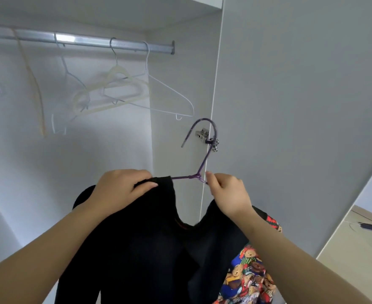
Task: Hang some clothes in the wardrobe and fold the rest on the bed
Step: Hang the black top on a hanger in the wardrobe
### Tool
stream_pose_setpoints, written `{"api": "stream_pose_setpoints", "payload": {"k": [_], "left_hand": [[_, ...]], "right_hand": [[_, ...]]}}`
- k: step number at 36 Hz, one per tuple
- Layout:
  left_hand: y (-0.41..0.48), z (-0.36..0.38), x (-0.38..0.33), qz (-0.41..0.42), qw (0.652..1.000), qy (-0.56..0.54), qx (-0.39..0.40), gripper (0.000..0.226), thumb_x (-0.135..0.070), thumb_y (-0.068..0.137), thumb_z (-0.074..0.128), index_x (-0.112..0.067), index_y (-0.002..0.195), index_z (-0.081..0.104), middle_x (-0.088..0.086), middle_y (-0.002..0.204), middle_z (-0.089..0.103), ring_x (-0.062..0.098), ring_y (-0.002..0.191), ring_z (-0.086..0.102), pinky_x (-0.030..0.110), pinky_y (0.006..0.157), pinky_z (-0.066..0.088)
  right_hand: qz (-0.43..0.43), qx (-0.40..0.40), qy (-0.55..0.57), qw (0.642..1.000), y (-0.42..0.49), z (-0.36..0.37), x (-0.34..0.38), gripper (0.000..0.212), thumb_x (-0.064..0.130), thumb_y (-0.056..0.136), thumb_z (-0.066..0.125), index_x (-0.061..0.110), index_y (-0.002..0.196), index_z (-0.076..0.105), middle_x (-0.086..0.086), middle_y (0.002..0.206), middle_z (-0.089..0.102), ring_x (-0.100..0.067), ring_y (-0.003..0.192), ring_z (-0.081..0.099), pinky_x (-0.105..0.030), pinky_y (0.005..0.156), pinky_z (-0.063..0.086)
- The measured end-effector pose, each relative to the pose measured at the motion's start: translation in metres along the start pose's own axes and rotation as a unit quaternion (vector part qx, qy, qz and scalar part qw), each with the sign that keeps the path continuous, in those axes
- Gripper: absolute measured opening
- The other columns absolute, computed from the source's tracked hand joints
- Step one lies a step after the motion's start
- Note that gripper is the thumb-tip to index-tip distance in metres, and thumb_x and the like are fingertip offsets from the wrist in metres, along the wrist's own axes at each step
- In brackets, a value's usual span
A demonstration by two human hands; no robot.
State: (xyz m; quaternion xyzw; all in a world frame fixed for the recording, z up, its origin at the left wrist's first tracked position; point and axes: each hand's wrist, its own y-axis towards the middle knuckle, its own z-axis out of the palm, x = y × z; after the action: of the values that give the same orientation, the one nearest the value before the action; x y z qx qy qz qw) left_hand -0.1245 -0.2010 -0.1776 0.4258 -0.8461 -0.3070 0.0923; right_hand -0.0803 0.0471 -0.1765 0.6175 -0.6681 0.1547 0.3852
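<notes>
Pinching the purple hanger (204, 159) at its neck, right fingers (211, 179) oppose left fingers (135, 173) clutching black top (150, 249).

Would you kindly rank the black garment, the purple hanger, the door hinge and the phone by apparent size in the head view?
Largest: black garment
purple hanger, partly hidden inside it
phone and door hinge: look alike, unranked

matt black cloth garment (150, 249), shiny metal rail (97, 42)

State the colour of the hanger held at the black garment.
The hanger is purple; the head view shows it best.
</notes>
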Motion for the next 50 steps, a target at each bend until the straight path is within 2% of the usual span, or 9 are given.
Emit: {"api": "stream_pose_setpoints", "payload": {"k": [3, 8, 12, 18, 23, 32, 37, 42, 50], "left_hand": [[-0.009, -0.011, 0.02, -0.067, 0.997, 0.004, 0.028, 0.055, -0.066, 0.075, 0.027, -0.03, 0.084, 0.069, -0.016, 0.07, 0.065, 0.01, 0.063, 0.057, 0.018, 0.054, 0.037], [-0.001, -0.005, -0.001, -0.044, 0.993, -0.012, 0.105, 0.069, -0.072, 0.067, 0.016, -0.036, 0.103, 0.063, -0.024, 0.094, 0.063, 0.002, 0.087, 0.057, 0.022, 0.07, 0.043], [0.01, 0.009, -0.02, 0.003, 0.995, 0.021, 0.1, 0.061, -0.067, 0.072, 0.009, -0.022, 0.073, 0.05, -0.009, 0.056, 0.041, 0.014, 0.061, 0.046, 0.018, 0.05, 0.027], [0.015, 0.007, -0.017, -0.044, 0.998, 0.027, 0.044, 0.027, -0.038, 0.094, 0.049, -0.017, 0.082, 0.062, -0.014, 0.056, 0.039, 0.008, 0.057, 0.04, 0.02, 0.049, 0.024], [0.022, 0.012, -0.025, -0.06, 0.997, -0.01, 0.051, 0.017, -0.033, 0.093, 0.053, -0.019, 0.089, 0.062, -0.016, 0.06, 0.043, 0.005, 0.058, 0.041, 0.019, 0.051, 0.028], [0.04, 0.017, -0.03, -0.125, 0.978, -0.124, 0.109, 0.009, -0.031, 0.089, 0.061, -0.032, 0.08, 0.057, -0.01, 0.06, 0.05, 0.005, 0.058, 0.046, 0.021, 0.054, 0.033], [0.054, 0.025, -0.024, -0.183, 0.946, -0.192, 0.187, 0.017, -0.034, 0.087, 0.063, -0.031, 0.102, 0.053, -0.011, 0.089, 0.056, 0.006, 0.084, 0.053, 0.019, 0.07, 0.038], [0.066, 0.033, -0.017, -0.276, 0.916, -0.271, 0.106, 0.008, -0.025, 0.088, 0.063, -0.025, 0.095, 0.061, -0.007, 0.101, 0.06, 0.011, 0.098, 0.056, 0.021, 0.081, 0.038], [0.099, 0.042, 0.011, -0.33, 0.888, -0.316, 0.044, 0.013, -0.017, 0.091, 0.055, -0.024, 0.082, 0.061, -0.007, 0.089, 0.061, 0.016, 0.089, 0.059, 0.026, 0.08, 0.045]], "right_hand": [[0.039, -0.034, 0.017, 0.999, 0.003, -0.014, -0.013, 0.041, 0.032, 0.094, 0.043, 0.011, 0.059, 0.038, -0.009, 0.064, 0.047, -0.023, 0.065, 0.037, -0.031, 0.06, 0.033], [0.027, -0.019, 0.035, 0.999, 0.002, -0.008, -0.011, 0.037, 0.025, 0.092, 0.047, 0.01, 0.059, 0.038, -0.007, 0.059, 0.038, -0.02, 0.06, 0.032, -0.029, 0.056, 0.028], [-0.006, -0.017, 0.025, 1.0, 0.001, -0.004, -0.002, 0.042, 0.025, 0.092, 0.048, 0.012, 0.056, 0.031, -0.005, 0.056, 0.035, -0.018, 0.059, 0.03, -0.03, 0.055, 0.028], [0.021, -0.027, 0.013, 0.999, 0.002, -0.02, -0.017, 0.045, 0.031, 0.097, 0.043, 0.014, 0.056, 0.032, -0.002, 0.055, 0.036, -0.02, 0.059, 0.034, -0.032, 0.058, 0.03], [0.004, 0.004, -0.068, 0.998, -0.004, -0.024, -0.02, 0.046, 0.041, 0.099, 0.034, 0.008, 0.069, 0.046, -0.007, 0.067, 0.052, -0.02, 0.065, 0.044, -0.03, 0.058, 0.033], [-0.007, 0.101, -0.072, 0.992, 0.004, -0.035, -0.014, 0.055, 0.053, 0.092, 0.043, 0.015, 0.057, 0.025, 0.003, 0.054, 0.026, -0.013, 0.051, 0.025, -0.025, 0.051, 0.023], [0.038, 0.101, -0.033, 0.994, 0.014, -0.038, -0.015, 0.057, 0.053, 0.089, 0.051, 0.016, 0.056, 0.022, 0.004, 0.051, 0.021, -0.014, 0.05, 0.021, -0.028, 0.052, 0.021], [0.096, 0.089, 0.001, 0.991, 0.028, -0.036, -0.018, 0.058, 0.048, 0.088, 0.057, 0.018, 0.054, 0.022, 0.004, 0.05, 0.021, -0.017, 0.051, 0.021, -0.031, 0.053, 0.018], [0.124, 0.11, 0.05, 0.985, 0.064, -0.023, -0.011, 0.038, 0.036, 0.09, 0.058, 0.008, 0.066, 0.048, -0.003, 0.056, 0.036, -0.018, 0.054, 0.035, -0.025, 0.055, 0.03]]}}
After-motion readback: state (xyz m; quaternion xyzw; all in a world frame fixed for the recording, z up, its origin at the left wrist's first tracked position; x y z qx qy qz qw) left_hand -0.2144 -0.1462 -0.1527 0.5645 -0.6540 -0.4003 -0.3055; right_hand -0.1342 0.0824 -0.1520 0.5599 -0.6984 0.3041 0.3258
